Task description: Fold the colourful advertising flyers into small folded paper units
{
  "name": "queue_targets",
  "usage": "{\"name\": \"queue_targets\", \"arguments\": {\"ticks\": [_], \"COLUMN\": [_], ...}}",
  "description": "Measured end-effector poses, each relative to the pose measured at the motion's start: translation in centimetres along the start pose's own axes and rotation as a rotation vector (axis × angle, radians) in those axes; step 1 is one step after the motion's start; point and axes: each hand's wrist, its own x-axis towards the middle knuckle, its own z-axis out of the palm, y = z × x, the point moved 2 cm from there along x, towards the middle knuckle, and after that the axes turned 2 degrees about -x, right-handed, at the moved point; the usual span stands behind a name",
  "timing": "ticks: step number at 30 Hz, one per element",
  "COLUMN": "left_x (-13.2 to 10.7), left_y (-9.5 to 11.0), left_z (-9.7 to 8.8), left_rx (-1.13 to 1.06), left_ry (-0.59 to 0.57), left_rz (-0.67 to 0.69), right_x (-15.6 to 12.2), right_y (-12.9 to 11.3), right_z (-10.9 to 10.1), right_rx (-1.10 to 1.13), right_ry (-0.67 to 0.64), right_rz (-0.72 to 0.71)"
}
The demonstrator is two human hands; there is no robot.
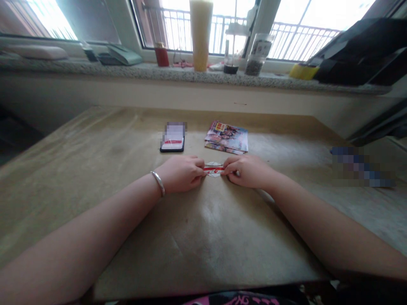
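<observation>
A small folded piece of paper [214,170], white with red print, lies low over the table between my two hands. My left hand [184,173], with a silver bangle at its wrist, pinches the paper's left end. At the right end, the thumb and fingers of my right hand [246,170] pinch it too. Pointed folds stick out at the paper's far and near sides. Just beyond my hands lies a stack of colourful printed leaflets [227,137]. A phone [173,137] with a lit screen rests beyond my left hand.
The table [152,250] has a tan cover. A blurred blue item [362,167] lies at its right side. Behind, a stone windowsill [127,70] carries a tall yellowish cylinder [201,38], a red container [162,56], jars, a yellow object [303,71] and a black bag [359,53].
</observation>
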Motion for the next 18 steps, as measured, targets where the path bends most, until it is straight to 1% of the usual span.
{"name": "queue_targets", "arguments": {"ticks": [5, 9, 13, 18], "left_x": [0.0, 0.0, 0.1, 0.4], "left_y": [0.0, 0.0, 0.0, 0.6], "left_z": [-0.1, 0.1, 0.1, 0.0], "left_rx": [0.011, 0.003, -0.003, 0.036], "left_ry": [-0.011, 0.009, 0.02, 0.035], "left_rz": [0.005, 0.008, 0.015, 0.026], "right_x": [-0.2, -0.5, -0.5, -0.3], "right_y": [0.4, 0.8, 0.4, -0.9], "right_z": [0.0, -0.3, -0.7, -0.9], "right_rx": [0.024, 0.009, -0.081, -0.239], "right_ry": [-0.008, -0.032, -0.053, -0.093], "right_rz": [0.006, 0.006, -0.02, -0.063]}}
